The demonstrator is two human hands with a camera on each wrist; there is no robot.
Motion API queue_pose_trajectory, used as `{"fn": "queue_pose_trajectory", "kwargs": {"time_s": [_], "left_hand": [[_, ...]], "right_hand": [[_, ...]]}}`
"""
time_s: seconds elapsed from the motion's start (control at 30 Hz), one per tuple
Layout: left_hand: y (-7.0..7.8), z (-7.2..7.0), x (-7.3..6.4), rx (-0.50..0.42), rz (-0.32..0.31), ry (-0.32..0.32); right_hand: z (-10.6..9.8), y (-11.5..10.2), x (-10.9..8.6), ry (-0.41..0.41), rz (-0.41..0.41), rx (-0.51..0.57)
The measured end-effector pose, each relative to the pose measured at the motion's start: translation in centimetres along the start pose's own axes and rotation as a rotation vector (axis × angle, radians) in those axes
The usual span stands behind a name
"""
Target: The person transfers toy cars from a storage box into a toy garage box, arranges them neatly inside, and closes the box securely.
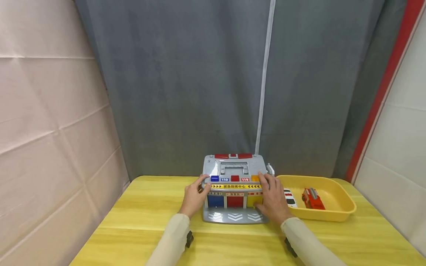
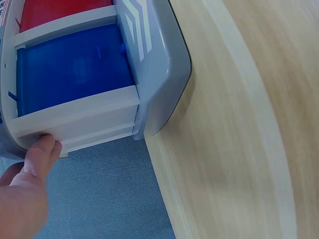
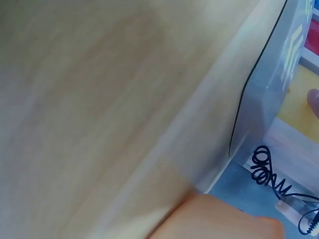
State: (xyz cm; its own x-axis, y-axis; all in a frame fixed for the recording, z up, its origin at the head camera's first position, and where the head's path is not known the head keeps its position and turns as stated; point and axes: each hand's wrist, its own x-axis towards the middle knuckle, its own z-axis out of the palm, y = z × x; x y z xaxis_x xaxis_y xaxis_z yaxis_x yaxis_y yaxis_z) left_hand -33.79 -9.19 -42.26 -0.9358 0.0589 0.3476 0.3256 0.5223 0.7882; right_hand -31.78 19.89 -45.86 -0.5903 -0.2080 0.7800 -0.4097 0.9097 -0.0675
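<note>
A toy emergency-station garage [image 1: 234,218] stands upright on the table, with a grey roof, a carrying handle and blue, red and yellow doors. At its left roof corner, my left hand [image 1: 194,197] grips the edge between fingers and thumb; the left wrist view shows this hand [image 2: 32,184] against the white side wall beside the blue door [image 2: 75,69]. My right hand [image 1: 274,197] holds the right roof edge, fingers on top and thumb in front of the yellow door [image 1: 251,201]. The right wrist view catches a fingertip [image 3: 314,102] at that door.
Right of the garage sits a yellow tray [image 1: 332,215] holding a red toy fire truck [image 1: 313,199] and a white toy car [image 1: 290,198]. A coiled black cord [image 3: 261,167] hangs by the garage's right side. Behind the wooden table [image 1: 149,207] hangs a grey curtain [image 1: 186,92].
</note>
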Motion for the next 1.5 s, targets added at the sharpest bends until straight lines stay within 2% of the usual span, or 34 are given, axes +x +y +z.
{"fn": "queue_pose_trajectory", "kwargs": {"time_s": [0.13,0.37,0.47,0.8,1.1,1.27,1.5], "left_hand": [[-0.1,0.1,0.0,0.005,-0.014,-0.008],[0.0,0.1,0.1,-0.007,-0.019,-0.007],[0.0,0.2,0.2,-0.011,-0.027,-0.008],[-0.3,0.1,0.2,-0.002,-0.024,0.017],[-0.1,0.1,0.1,0.008,0.0,0.025],[-0.1,0.1,0.1,-0.002,-0.005,0.017],[-0.2,0.1,0.1,-0.014,-0.015,0.014]], "right_hand": [[-0.3,-0.1,0.2,-0.034,0.023,0.015],[-1.7,-1.4,1.2,-0.158,0.175,0.125],[-2.6,-2.0,1.8,-0.202,0.204,0.143],[-4.1,-3.4,3.5,-0.33,0.203,0.133],[-4.3,-4.4,5.2,-0.407,0.147,0.134],[-4.1,-4.1,5.7,-0.446,0.118,0.133],[-3.8,-3.0,5.5,-0.444,0.075,0.172]]}}
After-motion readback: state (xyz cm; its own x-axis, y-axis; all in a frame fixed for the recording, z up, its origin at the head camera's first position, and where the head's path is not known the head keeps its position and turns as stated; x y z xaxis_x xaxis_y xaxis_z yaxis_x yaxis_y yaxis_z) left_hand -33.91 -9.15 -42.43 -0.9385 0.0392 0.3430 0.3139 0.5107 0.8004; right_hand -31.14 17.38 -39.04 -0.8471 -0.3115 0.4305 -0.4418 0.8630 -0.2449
